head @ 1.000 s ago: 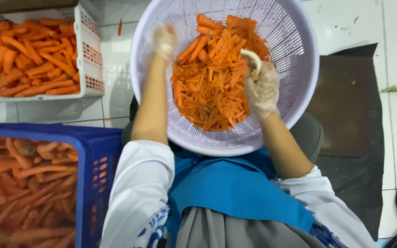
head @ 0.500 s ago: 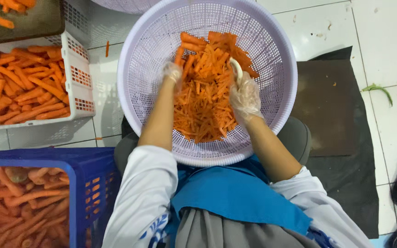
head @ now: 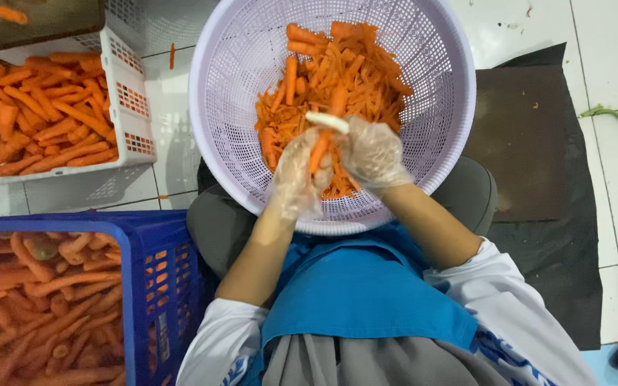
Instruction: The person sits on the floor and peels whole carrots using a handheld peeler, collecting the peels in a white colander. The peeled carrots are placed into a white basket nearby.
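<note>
A round lilac colander (head: 244, 64) rests on my lap, holding a heap of carrot sticks and peelings (head: 337, 71). Both my hands wear clear plastic gloves and meet over its near side. My left hand (head: 296, 175) grips a whole carrot (head: 321, 143) that points away from me. My right hand (head: 372, 151) holds a white-handled peeler (head: 327, 121) laid across the carrot's upper part.
A blue crate (head: 153, 286) of unpeeled carrots stands at my lower left. A white crate (head: 129, 93) of peeled carrots sits on the tiled floor at upper left. A dark mat (head: 531, 143) lies to the right, with a green scrap (head: 609, 114) on the tiles beyond it.
My hands were apart inside the colander among the sticks; they have come together near its front rim, the left now gripping a whole carrot against the peeler.
</note>
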